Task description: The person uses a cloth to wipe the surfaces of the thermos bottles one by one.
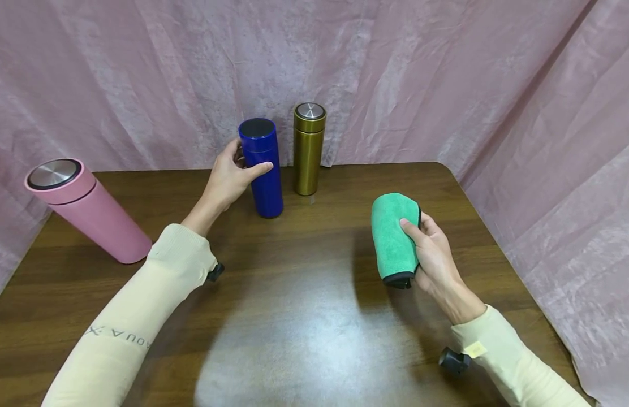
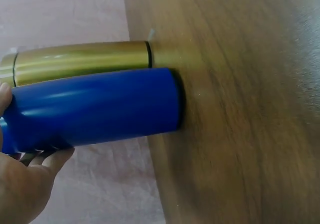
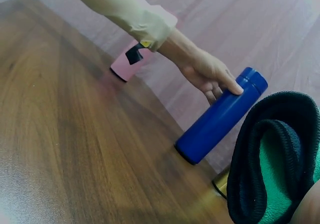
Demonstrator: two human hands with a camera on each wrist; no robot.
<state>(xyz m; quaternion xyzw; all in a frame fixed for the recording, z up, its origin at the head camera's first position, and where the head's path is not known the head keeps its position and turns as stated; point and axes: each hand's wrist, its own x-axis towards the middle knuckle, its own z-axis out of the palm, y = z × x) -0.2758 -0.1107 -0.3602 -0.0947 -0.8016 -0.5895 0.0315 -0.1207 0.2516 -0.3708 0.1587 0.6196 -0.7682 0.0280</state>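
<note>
In the head view my left hand (image 1: 232,174) grips a blue thermos bottle (image 1: 267,189) with a dark lid top, the thumb across its front and the fingers behind it. A gold thermos (image 1: 307,158) with a silver lid top stands upright just right of the blue one. My right hand (image 1: 436,254) holds a folded green towel (image 1: 393,237) with black edging, its thumb pressed on the near face. The left wrist view shows the blue bottle (image 2: 100,108) overlapping the gold one (image 2: 85,61). In the right wrist view the towel's layered end (image 3: 275,184) fills the lower right.
A pink thermos (image 1: 103,220) with a silver lid stands at the left of the brown wooden table (image 1: 294,299), near my left forearm. Pink curtains (image 1: 386,73) hang behind the table and along its right side. Small black devices are strapped at both wrists.
</note>
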